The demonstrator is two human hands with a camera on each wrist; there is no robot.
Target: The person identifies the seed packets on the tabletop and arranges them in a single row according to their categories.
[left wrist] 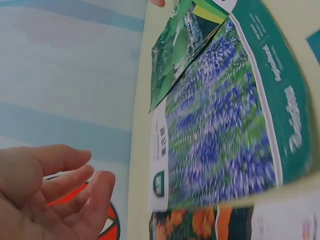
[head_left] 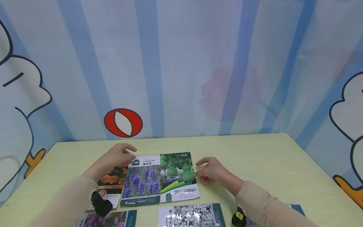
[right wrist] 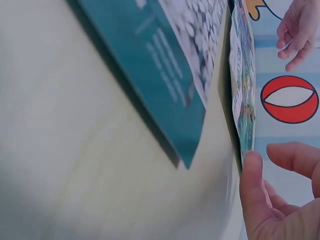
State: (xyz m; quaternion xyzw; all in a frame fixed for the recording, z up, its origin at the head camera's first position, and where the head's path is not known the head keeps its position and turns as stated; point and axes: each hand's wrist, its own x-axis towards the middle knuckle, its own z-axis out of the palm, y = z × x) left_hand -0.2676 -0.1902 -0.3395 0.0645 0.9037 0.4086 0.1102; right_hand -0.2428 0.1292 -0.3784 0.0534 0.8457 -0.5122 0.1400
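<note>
A seed packet with purple lavender (head_left: 141,183) lies flat on the table. Against its right side is a green gourd seed packet (head_left: 178,178). My left hand (head_left: 114,159) is at the lavender packet's upper left corner, fingers loosely bent; the left wrist view shows a gap between that hand (left wrist: 55,195) and the packet. Beneath my left arm, an orange-flower packet (head_left: 112,179) is partly hidden. Beside the gourd packet's right edge is my right hand (head_left: 214,171), fingers relaxed; its thumb (right wrist: 251,175) is at the edge, and whether it touches is unclear.
Nearer me lie a white-flower packet (head_left: 198,216) and a pink-flower packet (head_left: 109,220), both cut off by the frame. A blue-edged packet (head_left: 296,209) shows behind my right sleeve. The pale table (head_left: 255,148) ends at a printed fabric backdrop (head_left: 187,63).
</note>
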